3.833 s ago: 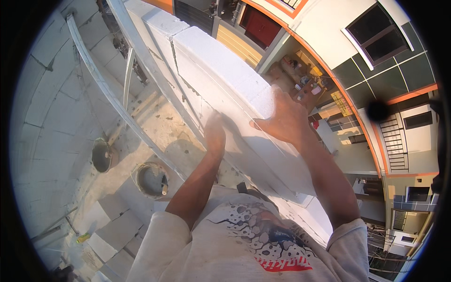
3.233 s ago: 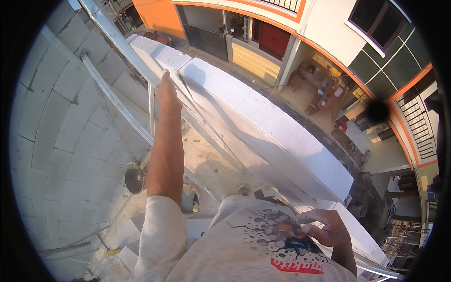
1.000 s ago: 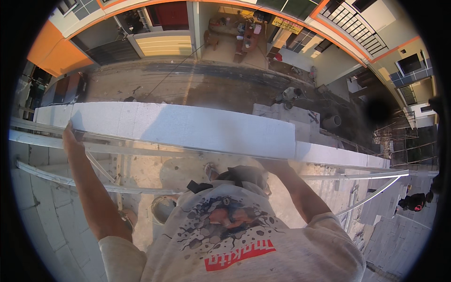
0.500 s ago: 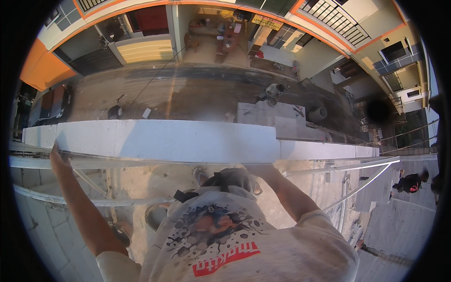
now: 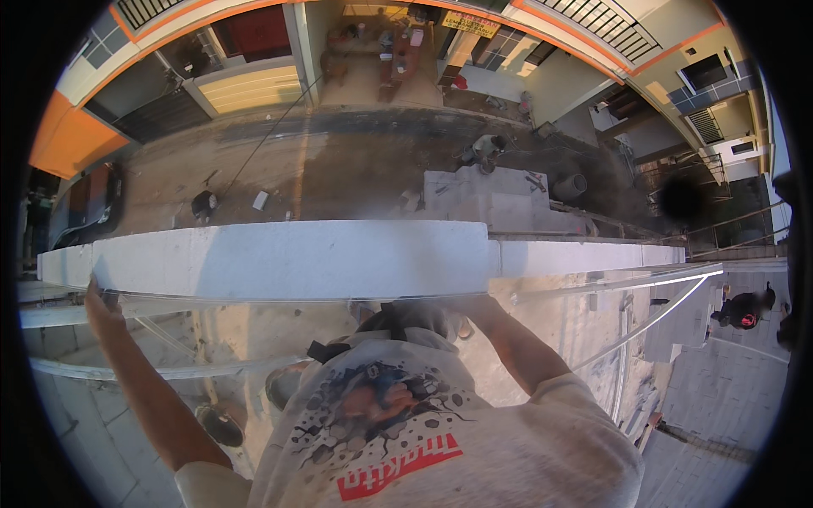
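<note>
A long white lightweight concrete block (image 5: 339, 258) lies across the view in a row of similar blocks, on top of a wall. My left hand (image 5: 103, 309) is at its left end, by the joint with the block (image 5: 66, 265) beside it. Its fingers reach up over the near edge, the thumb set apart lower down. Toward the other end, my right hand (image 5: 472, 305) is at the underside of the near edge, its fingers hidden. Past that end, a further white block (image 5: 563, 258) continues the row to the right. A thin line runs along the near edge.
Light metal bars (image 5: 127, 370) run beneath the wall on my side. Far below, a person (image 5: 485, 150) crouches by grey sheets (image 5: 487, 199) and a round bucket (image 5: 572, 186). A dark car (image 5: 83, 207) stands left; another person (image 5: 745, 308) is at far right.
The view has shifted slightly, so the street and houses sit higher and a little left. Both hands keep their places at the block. The crouching person below has shifted a little.
</note>
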Demonstrator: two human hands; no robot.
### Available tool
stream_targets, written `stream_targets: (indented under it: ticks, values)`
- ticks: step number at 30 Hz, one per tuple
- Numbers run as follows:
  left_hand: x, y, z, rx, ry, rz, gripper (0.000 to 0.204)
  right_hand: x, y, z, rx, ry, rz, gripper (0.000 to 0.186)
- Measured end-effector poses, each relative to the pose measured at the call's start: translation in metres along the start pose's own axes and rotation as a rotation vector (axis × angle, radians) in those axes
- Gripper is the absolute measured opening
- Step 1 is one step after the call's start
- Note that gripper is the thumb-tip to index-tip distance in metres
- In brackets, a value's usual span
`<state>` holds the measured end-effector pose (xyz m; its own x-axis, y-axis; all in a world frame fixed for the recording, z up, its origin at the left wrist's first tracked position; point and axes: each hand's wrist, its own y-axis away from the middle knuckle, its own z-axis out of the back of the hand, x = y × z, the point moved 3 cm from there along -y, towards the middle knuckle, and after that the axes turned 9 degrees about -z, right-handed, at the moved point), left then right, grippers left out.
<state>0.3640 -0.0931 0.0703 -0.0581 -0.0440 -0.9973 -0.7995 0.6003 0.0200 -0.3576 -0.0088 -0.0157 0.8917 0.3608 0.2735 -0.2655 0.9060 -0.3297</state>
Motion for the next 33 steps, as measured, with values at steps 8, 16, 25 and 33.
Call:
stream_targets:
  ticks: [8,16,25,33]
  values:
    - [-0.016,0.032,-0.018,-0.018,-0.028,-0.061,0.043,-0.008,0.010,-0.011,0.124,-0.081,-0.125,0.042]
    - [-0.029,0.042,-0.033,-0.073,-0.091,0.055,0.040,-0.014,0.012,-0.021,0.229,-0.215,-0.265,0.043]
    - [-0.020,0.034,-0.028,-0.138,-0.111,0.022,0.047,-0.002,-0.003,-0.003,0.261,-0.232,-0.275,0.052]
    - [-0.028,0.025,-0.020,-0.006,-0.282,0.130,0.058,-0.011,0.016,0.044,0.194,-0.038,-0.422,0.094]
